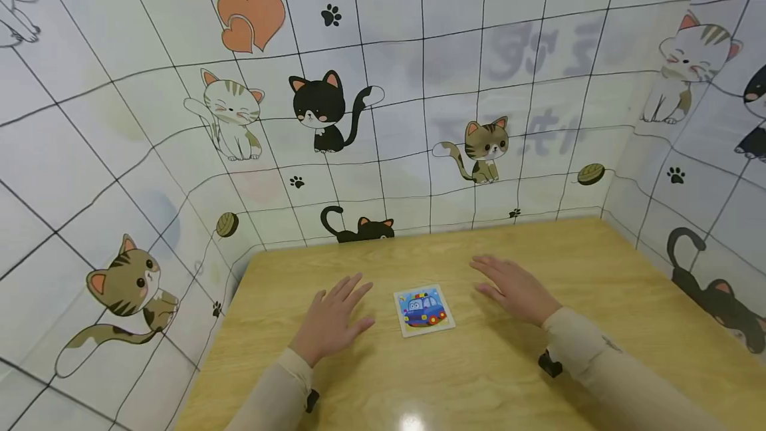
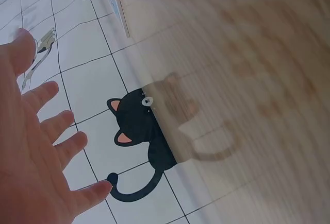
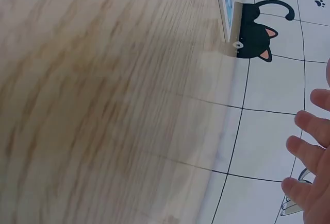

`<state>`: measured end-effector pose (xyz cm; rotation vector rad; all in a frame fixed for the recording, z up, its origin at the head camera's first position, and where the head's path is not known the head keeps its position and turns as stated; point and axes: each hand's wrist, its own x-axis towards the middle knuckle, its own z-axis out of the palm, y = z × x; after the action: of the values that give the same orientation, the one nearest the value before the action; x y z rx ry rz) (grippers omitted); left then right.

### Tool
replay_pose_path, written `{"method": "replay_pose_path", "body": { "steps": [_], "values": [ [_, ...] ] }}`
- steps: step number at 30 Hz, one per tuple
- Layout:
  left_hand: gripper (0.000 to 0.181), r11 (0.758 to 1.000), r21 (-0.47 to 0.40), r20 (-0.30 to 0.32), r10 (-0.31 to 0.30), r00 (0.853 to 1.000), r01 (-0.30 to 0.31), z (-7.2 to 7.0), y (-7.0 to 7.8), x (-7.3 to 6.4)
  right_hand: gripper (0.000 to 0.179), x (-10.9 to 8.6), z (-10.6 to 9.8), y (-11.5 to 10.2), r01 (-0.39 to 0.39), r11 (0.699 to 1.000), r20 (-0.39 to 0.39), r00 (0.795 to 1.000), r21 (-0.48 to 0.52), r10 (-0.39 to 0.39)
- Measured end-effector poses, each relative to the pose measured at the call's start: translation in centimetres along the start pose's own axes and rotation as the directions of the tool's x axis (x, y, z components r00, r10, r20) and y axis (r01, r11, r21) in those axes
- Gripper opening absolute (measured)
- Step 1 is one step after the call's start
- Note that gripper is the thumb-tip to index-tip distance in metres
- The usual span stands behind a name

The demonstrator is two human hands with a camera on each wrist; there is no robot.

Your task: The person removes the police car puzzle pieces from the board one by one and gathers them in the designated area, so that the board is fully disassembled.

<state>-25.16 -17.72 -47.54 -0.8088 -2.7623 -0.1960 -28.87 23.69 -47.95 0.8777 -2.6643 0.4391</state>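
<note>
A square picture board [image 1: 425,311] with a white border and a blue cartoon car lies flat on the wooden table between the two hands. Its thin edge appears at the top of the left wrist view as a pale board edge [image 2: 119,10] and at the top of the right wrist view. To the left of the board is my left hand [image 1: 331,323], fingers spread and holding nothing. My right hand [image 1: 517,291] is on the board's other side, slightly farther forward, with its fingers extended and nothing in them. Neither hand touches the board.
The light wooden table [image 1: 371,384] runs back to a white wall covering [image 1: 395,171] with a black grid and cartoon cats. The covering continues along both sides. A dark wrist device [image 1: 550,364] sits under the right sleeve.
</note>
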Motion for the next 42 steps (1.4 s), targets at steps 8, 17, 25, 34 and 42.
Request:
{"method": "replay_pose_path", "body": {
  "steps": [8,17,25,34,42],
  "values": [
    [0.074,1.0,0.003,0.041,-0.028,0.999,0.028,0.6,0.4,0.9,0.05,1.5,1.0,-0.8,-0.01,1.0,0.008,1.0,0.015,0.01],
    [0.074,0.993,-0.081,0.122,-0.073,0.99,0.083,1.4,0.9,2.3,0.036,3.1,2.5,-1.5,-0.009,0.993,0.071,0.997,0.121,0.0],
    [0.076,0.992,-0.052,0.246,-0.099,0.964,0.115,2.2,2.1,3.6,0.03,4.5,3.7,-2.4,-0.084,0.956,0.197,0.98,0.28,0.029],
    [0.078,0.983,-0.095,0.329,-0.12,0.937,0.159,3.1,3.7,5.1,0.03,5.5,5.4,-2.5,-0.179,0.905,0.261,0.962,0.386,0.08],
    [0.076,0.988,0.038,0.351,-0.155,0.923,0.151,4.8,4.5,5.7,0.028,6.3,6.4,-2.8,-0.196,0.897,0.275,0.957,0.397,0.087]
  ]
}}
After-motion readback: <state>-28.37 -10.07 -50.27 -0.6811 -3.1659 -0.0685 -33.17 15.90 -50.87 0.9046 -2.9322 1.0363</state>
